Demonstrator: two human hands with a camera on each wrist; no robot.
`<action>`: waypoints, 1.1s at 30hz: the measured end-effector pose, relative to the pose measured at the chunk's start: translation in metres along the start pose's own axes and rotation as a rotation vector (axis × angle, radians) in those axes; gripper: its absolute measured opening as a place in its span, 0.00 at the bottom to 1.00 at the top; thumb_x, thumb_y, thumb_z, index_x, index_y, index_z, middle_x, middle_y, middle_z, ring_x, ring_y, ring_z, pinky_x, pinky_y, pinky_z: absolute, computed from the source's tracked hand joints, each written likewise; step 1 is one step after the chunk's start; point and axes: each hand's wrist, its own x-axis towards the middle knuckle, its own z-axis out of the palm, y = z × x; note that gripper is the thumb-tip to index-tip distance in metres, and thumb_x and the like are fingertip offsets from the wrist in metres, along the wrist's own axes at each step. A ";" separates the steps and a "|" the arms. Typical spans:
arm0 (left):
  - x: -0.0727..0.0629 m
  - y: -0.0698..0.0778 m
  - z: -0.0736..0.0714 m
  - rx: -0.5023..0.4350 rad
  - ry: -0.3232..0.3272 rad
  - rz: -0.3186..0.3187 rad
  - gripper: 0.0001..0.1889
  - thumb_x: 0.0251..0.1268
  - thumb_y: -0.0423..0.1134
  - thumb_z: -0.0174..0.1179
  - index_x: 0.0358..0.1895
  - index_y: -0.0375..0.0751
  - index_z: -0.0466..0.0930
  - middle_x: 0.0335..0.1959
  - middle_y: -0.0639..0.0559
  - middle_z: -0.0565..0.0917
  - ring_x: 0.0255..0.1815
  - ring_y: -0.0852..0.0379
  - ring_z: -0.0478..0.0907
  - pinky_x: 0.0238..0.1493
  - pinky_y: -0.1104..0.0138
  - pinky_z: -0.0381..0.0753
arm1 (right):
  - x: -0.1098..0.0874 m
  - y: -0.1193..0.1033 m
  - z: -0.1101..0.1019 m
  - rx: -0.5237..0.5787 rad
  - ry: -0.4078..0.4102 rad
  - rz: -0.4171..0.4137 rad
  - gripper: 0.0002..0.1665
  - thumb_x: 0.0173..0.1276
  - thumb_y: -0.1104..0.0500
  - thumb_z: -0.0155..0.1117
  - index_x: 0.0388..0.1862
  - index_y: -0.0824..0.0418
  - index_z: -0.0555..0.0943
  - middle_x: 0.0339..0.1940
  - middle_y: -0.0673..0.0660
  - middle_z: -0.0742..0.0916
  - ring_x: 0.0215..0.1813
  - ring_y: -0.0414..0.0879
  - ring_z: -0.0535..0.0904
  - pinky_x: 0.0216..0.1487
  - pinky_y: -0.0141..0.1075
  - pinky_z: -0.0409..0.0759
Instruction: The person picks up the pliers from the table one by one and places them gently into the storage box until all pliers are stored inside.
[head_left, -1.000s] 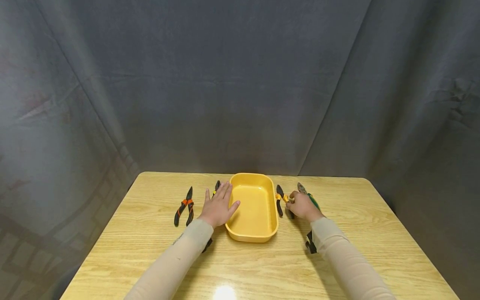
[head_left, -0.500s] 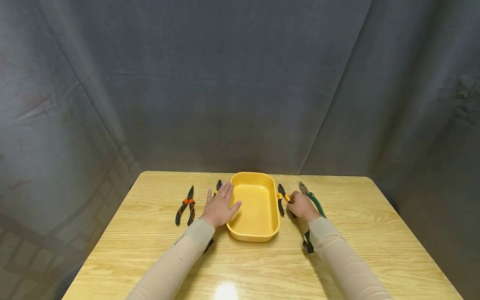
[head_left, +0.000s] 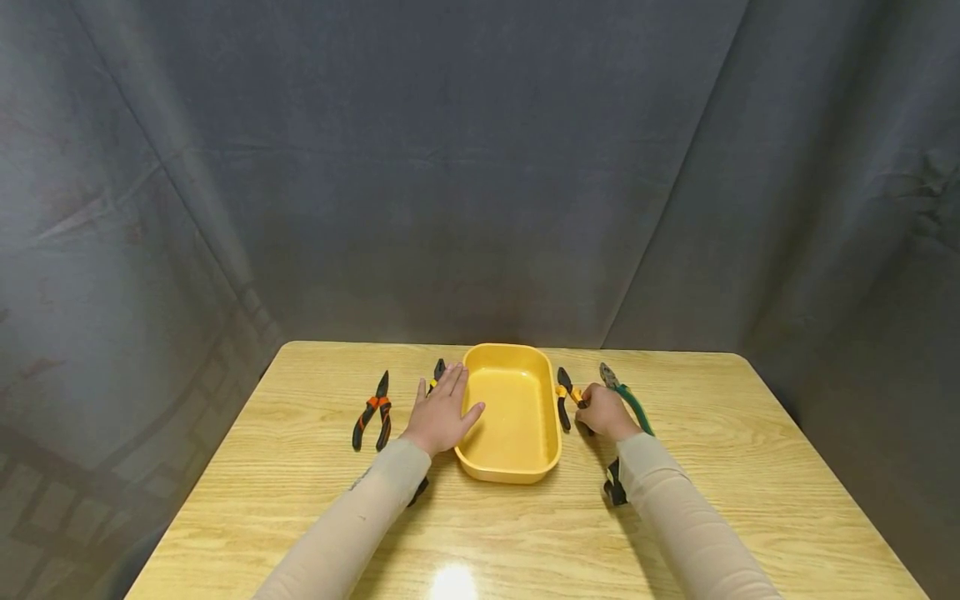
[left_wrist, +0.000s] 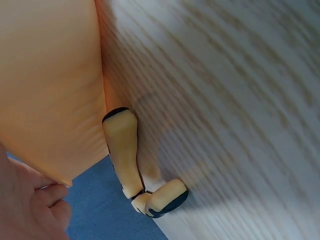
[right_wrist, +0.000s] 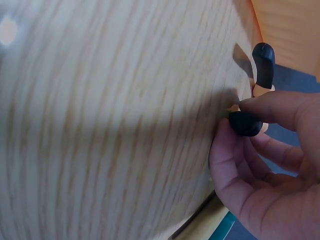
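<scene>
- Dark grey curtain point(head_left: 480, 183): hangs behind and to both sides, creased.
- Worktop point(head_left: 765, 475): pale wood grain, rounded far corners, bright glare spot at the near edge.
- Two pale sleeves point(head_left: 686, 521): reach in from the near side, one per arm; dark wrist gear point(head_left: 616, 485) shows under the right one.
- Yellow tray point(head_left: 507, 425): rounded oblong, mid-worktop, between the two hands.
- Left hand point(head_left: 440, 414): fingers straight and spread, laid over the tray's left rim, thumb toward its inside; grips nothing.
- Right hand point(head_left: 606, 412): fingers bent in; right wrist view shows thumb and fingers pinching one black handle end.
- Green-handled pliers point(head_left: 635, 407): on the worktop, just beyond the right hand, metal head pointing away; partly hidden by that hand.
- Orange-and-black pliers point(head_left: 377, 403): left of the left hand, well apart from the tray, handles spread, tip away.
- Yellow-and-black pliers point(head_left: 564, 380): just right of the tray, head away, legs spread; right handle is the one pinched.
- Yellow-handled pliers point(left_wrist: 122, 150): left of the tray, mostly covered by the left hand from above; dark head shows past the fingers.
</scene>
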 end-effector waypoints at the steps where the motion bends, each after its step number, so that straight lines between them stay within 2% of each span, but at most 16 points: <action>1: 0.000 0.000 0.000 -0.001 0.001 0.000 0.40 0.80 0.63 0.41 0.82 0.39 0.47 0.83 0.45 0.50 0.83 0.50 0.43 0.78 0.39 0.39 | 0.000 0.000 0.000 0.004 0.002 0.003 0.13 0.65 0.68 0.65 0.44 0.75 0.75 0.37 0.66 0.82 0.37 0.54 0.77 0.40 0.47 0.80; 10: -0.001 0.001 0.000 -0.017 0.009 -0.001 0.40 0.80 0.62 0.43 0.82 0.38 0.48 0.83 0.44 0.50 0.83 0.50 0.44 0.77 0.38 0.43 | 0.001 0.000 -0.002 0.061 0.008 0.043 0.11 0.65 0.66 0.66 0.40 0.73 0.77 0.37 0.64 0.83 0.35 0.52 0.78 0.39 0.45 0.80; 13: -0.001 0.001 0.000 -0.027 0.010 0.002 0.40 0.80 0.61 0.43 0.82 0.38 0.48 0.83 0.43 0.51 0.83 0.49 0.44 0.77 0.38 0.44 | 0.002 0.003 -0.001 0.122 -0.012 0.065 0.08 0.66 0.65 0.65 0.32 0.67 0.75 0.28 0.58 0.79 0.28 0.47 0.74 0.32 0.39 0.76; 16: -0.001 0.001 -0.001 -0.037 0.016 0.005 0.40 0.80 0.61 0.44 0.82 0.38 0.49 0.82 0.42 0.52 0.83 0.48 0.45 0.77 0.37 0.44 | 0.003 0.006 0.000 0.212 -0.035 0.082 0.19 0.67 0.66 0.63 0.18 0.58 0.67 0.16 0.50 0.68 0.19 0.41 0.63 0.24 0.34 0.65; 19: -0.001 0.001 0.000 -0.034 0.016 0.002 0.40 0.80 0.61 0.44 0.82 0.38 0.48 0.83 0.42 0.52 0.83 0.48 0.45 0.77 0.38 0.44 | 0.003 0.007 0.001 0.298 -0.055 0.095 0.28 0.66 0.66 0.61 0.12 0.52 0.60 0.11 0.46 0.59 0.15 0.39 0.52 0.23 0.33 0.58; 22: -0.001 0.001 0.000 -0.037 0.021 0.004 0.40 0.80 0.61 0.44 0.82 0.38 0.49 0.82 0.42 0.52 0.83 0.48 0.45 0.77 0.37 0.45 | 0.001 0.005 0.001 0.389 -0.070 0.130 0.26 0.66 0.66 0.59 0.10 0.54 0.64 0.09 0.48 0.69 0.13 0.39 0.62 0.21 0.33 0.68; 26: -0.002 0.003 -0.002 -0.041 0.016 0.001 0.40 0.80 0.61 0.44 0.82 0.38 0.49 0.83 0.43 0.51 0.83 0.48 0.45 0.77 0.38 0.44 | -0.003 0.000 0.002 0.528 -0.077 0.193 0.15 0.67 0.68 0.58 0.19 0.68 0.80 0.18 0.57 0.84 0.19 0.44 0.79 0.25 0.36 0.83; 29: -0.002 0.004 -0.004 -0.042 0.013 0.001 0.40 0.80 0.60 0.44 0.82 0.37 0.49 0.83 0.43 0.51 0.83 0.48 0.45 0.77 0.38 0.44 | -0.005 -0.003 0.000 0.618 -0.094 0.209 0.13 0.68 0.69 0.57 0.26 0.75 0.83 0.18 0.57 0.84 0.20 0.44 0.79 0.25 0.36 0.83; 33: -0.002 0.003 -0.003 -0.039 0.018 0.007 0.40 0.80 0.60 0.44 0.82 0.37 0.49 0.82 0.43 0.52 0.83 0.48 0.45 0.77 0.38 0.45 | -0.006 -0.003 -0.002 0.714 -0.129 0.234 0.13 0.69 0.70 0.56 0.26 0.75 0.82 0.17 0.58 0.83 0.19 0.43 0.78 0.25 0.35 0.82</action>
